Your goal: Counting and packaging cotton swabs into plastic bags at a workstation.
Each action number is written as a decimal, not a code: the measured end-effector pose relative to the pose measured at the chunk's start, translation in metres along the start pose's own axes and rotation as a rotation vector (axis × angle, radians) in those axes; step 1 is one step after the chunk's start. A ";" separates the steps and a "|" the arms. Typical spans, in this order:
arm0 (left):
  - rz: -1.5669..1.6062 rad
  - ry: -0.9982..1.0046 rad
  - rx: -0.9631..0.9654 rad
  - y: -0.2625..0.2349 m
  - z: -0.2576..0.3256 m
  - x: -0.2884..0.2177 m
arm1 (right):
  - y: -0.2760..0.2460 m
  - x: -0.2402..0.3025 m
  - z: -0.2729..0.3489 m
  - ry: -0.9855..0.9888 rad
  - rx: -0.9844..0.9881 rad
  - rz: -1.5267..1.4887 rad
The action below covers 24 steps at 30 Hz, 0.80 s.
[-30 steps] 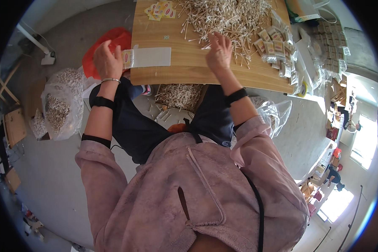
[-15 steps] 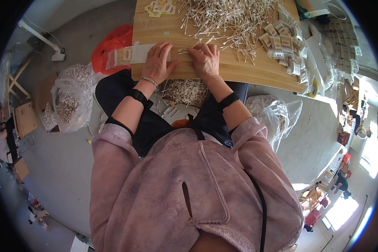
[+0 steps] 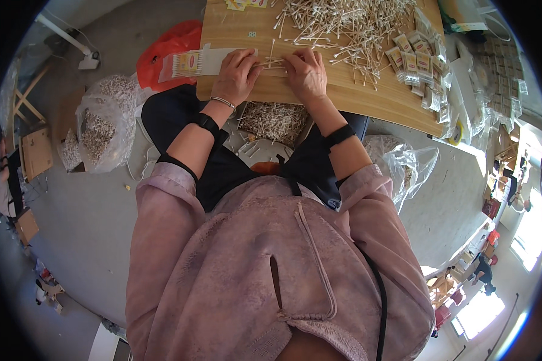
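Near edge of tabletop, hands: left hand (image 3: 238,72) and right hand (image 3: 305,71) both palm-down on the wooden tabletop (image 3: 367,99), fingertips meeting over a small bundle of cotton swabs (image 3: 273,62).
Grip: fingers curled narrow, pinching and evening the bundle between the two hands; neither lifted.
Change: a second ago left hand was out by the left edge at the flat packet and right hand was in the loose pile; now both have come together at the near edge.
Meaning: looks like a counted batch has been gathered and is being squared up, likely for bagging.
Flat packet: clear sleeve with printed card (image 3: 196,62) lies just left of left hand, hanging over the left edge, untouched.
Loose pile: big heap of swabs (image 3: 349,24) across the far middle, just beyond right hand.
Filled packets: rows of them (image 3: 417,65) toward the right edge.
Below tabletop: container of swabs (image 3: 274,120) at the lap; orange bag (image 3: 171,48) and clear sack (image 3: 96,123) on the floor, left.
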<state>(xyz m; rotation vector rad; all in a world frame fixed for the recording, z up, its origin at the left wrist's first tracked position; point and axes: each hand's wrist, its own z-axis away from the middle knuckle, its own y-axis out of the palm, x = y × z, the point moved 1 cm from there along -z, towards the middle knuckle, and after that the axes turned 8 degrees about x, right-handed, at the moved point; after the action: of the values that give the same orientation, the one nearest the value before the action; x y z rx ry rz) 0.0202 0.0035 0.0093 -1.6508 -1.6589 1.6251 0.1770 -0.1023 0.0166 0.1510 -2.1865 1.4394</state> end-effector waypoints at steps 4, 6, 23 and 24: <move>0.053 -0.086 -0.029 0.002 -0.001 -0.005 | 0.002 -0.001 -0.005 0.062 -0.054 0.012; 0.023 -0.045 -0.026 0.000 0.000 -0.006 | 0.001 -0.002 -0.004 0.094 -0.047 -0.046; 0.010 -0.010 0.019 0.002 0.004 -0.001 | -0.004 0.017 -0.007 0.017 0.143 0.003; 0.027 -0.026 0.033 0.001 0.003 -0.003 | -0.004 0.017 -0.011 0.046 0.223 0.025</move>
<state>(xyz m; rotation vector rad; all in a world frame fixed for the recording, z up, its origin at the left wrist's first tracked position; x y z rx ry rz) 0.0195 -0.0007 0.0097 -1.6499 -1.6196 1.6839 0.1681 -0.0911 0.0312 0.1670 -1.9937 1.6816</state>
